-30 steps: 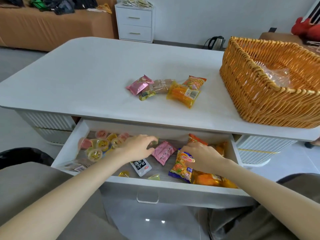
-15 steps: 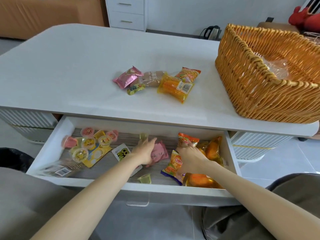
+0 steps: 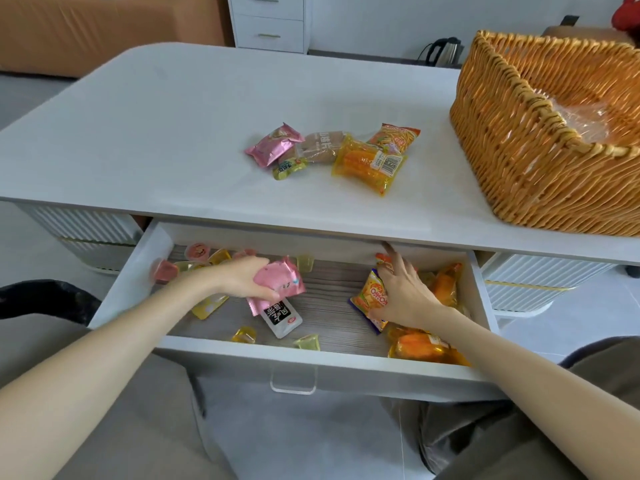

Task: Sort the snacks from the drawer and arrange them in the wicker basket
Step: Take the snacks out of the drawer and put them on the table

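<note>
The white drawer (image 3: 221, 348) under the table stands pulled out. Inside it, my left hand (image 3: 239, 277) grips a pink snack packet (image 3: 282, 280), lifted a little above a white-and-black sachet (image 3: 280, 318). My right hand (image 3: 403, 292) lies with spread fingers on an orange chips bag (image 3: 372, 299), its fingertips reaching a small orange packet (image 3: 384, 259) at the drawer's back. Yellow corn packs (image 3: 422, 348) lie at the drawer's right. Jelly cups (image 3: 197, 252) crowd its left. The wicker basket (image 3: 519, 161), lined with clear plastic, stands on the table's right.
On the white table (image 3: 173, 133) lie a pink packet (image 3: 272, 148), a brown bar (image 3: 320, 147), a small green pack (image 3: 289, 168), a corn pack (image 3: 369, 168) and an orange fries bag (image 3: 394, 136). Behind stand a white cabinet (image 3: 270, 22) and a kettle (image 3: 445, 51).
My left hand has closed round the pink packet and lifted it off the drawer floor. My right hand has stretched its fingers further toward the back of the drawer.
</note>
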`<state>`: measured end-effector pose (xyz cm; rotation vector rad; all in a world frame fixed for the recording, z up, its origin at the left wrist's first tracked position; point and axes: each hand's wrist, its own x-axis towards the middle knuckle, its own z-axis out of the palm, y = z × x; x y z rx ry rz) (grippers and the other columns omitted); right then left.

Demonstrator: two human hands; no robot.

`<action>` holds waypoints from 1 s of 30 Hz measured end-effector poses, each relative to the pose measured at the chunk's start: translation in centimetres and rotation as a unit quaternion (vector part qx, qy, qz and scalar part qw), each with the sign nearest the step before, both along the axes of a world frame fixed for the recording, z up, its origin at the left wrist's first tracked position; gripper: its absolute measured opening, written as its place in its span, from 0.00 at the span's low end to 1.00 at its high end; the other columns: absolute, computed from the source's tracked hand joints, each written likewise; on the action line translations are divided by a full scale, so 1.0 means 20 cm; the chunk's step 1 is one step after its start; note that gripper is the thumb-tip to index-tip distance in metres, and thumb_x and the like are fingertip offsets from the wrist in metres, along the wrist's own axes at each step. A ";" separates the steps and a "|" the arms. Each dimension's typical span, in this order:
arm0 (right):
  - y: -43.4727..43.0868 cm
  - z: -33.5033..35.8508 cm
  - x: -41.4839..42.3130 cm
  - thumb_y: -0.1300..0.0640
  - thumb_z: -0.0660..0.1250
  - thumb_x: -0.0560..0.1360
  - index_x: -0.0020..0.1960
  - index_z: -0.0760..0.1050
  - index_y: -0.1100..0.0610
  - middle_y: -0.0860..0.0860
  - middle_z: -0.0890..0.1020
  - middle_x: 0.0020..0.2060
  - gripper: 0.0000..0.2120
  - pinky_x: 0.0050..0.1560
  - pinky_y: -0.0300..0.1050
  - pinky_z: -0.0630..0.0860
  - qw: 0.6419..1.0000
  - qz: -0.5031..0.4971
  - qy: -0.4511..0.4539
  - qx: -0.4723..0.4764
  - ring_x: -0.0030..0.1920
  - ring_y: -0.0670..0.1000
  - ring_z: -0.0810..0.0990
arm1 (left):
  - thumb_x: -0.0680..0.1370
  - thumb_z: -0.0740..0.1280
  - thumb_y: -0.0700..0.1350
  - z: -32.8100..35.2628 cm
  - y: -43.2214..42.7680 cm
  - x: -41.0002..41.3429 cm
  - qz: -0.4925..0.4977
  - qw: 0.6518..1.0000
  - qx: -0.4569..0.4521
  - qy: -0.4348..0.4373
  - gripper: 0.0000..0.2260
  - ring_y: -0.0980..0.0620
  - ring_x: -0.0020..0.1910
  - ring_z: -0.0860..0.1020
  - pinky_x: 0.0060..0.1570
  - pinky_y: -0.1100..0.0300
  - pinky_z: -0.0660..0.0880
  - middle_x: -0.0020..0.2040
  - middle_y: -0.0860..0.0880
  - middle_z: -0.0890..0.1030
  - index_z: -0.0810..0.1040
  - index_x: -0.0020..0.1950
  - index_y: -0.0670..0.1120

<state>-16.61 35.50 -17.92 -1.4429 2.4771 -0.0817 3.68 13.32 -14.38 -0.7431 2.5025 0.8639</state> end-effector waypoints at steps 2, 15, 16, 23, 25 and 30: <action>0.01 -0.01 0.02 0.42 0.73 0.68 0.68 0.66 0.56 0.50 0.44 0.77 0.35 0.62 0.57 0.74 1.000 0.014 0.005 -0.016 0.71 0.63 0.62 | 0.72 0.73 0.53 0.05 -0.04 0.04 0.009 1.000 0.002 0.023 0.15 0.55 0.36 0.70 0.36 0.61 0.66 0.40 0.51 0.73 0.71 0.43 0.45; 0.01 0.01 0.08 0.36 0.72 0.66 0.74 0.58 0.49 0.54 0.66 0.69 0.43 0.69 0.57 0.60 0.996 0.007 0.013 0.090 0.69 0.59 0.58 | 0.73 0.73 0.50 0.17 -0.04 0.07 0.010 0.996 0.006 0.092 0.13 0.55 0.41 0.74 0.36 0.67 0.68 0.45 0.55 0.75 0.70 0.49 0.49; 0.01 0.02 0.09 0.36 0.72 0.66 0.73 0.59 0.49 0.53 0.66 0.69 0.42 0.69 0.58 0.60 0.995 0.024 0.035 0.090 0.69 0.59 0.59 | 0.73 0.73 0.49 0.13 -0.05 0.07 -0.003 0.997 -0.007 0.072 0.12 0.55 0.38 0.73 0.34 0.66 0.67 0.42 0.54 0.75 0.71 0.46 0.49; 0.02 0.08 0.10 0.41 0.75 0.67 0.67 0.66 0.48 0.51 0.68 0.65 0.33 0.62 0.53 0.73 0.994 0.085 0.021 0.059 0.63 0.53 0.68 | 0.75 0.69 0.48 -0.16 -0.01 0.08 -0.176 0.968 -0.160 -0.085 0.19 0.47 0.75 0.55 0.69 0.50 0.64 0.78 0.52 0.55 0.74 0.65 0.46; 0.02 0.11 0.09 0.41 0.75 0.66 0.64 0.67 0.48 0.50 0.69 0.61 0.31 0.53 0.44 0.77 0.995 0.096 0.003 0.015 0.58 0.49 0.68 | 0.76 0.68 0.45 -0.19 0.01 0.05 -0.213 0.953 -0.195 -0.095 0.19 0.48 0.77 0.49 0.72 0.48 0.61 0.79 0.54 0.50 0.74 0.66 0.47; -0.02 0.19 0.09 0.41 0.77 0.64 0.60 0.68 0.48 0.47 0.70 0.58 0.30 0.51 0.46 0.79 0.991 0.099 -0.066 -0.069 0.54 0.47 0.70 | 0.75 0.70 0.49 -0.19 0.04 0.01 -0.245 0.934 -0.227 -0.123 0.30 0.49 0.76 0.56 0.72 0.54 0.57 0.78 0.51 0.57 0.64 0.75 0.47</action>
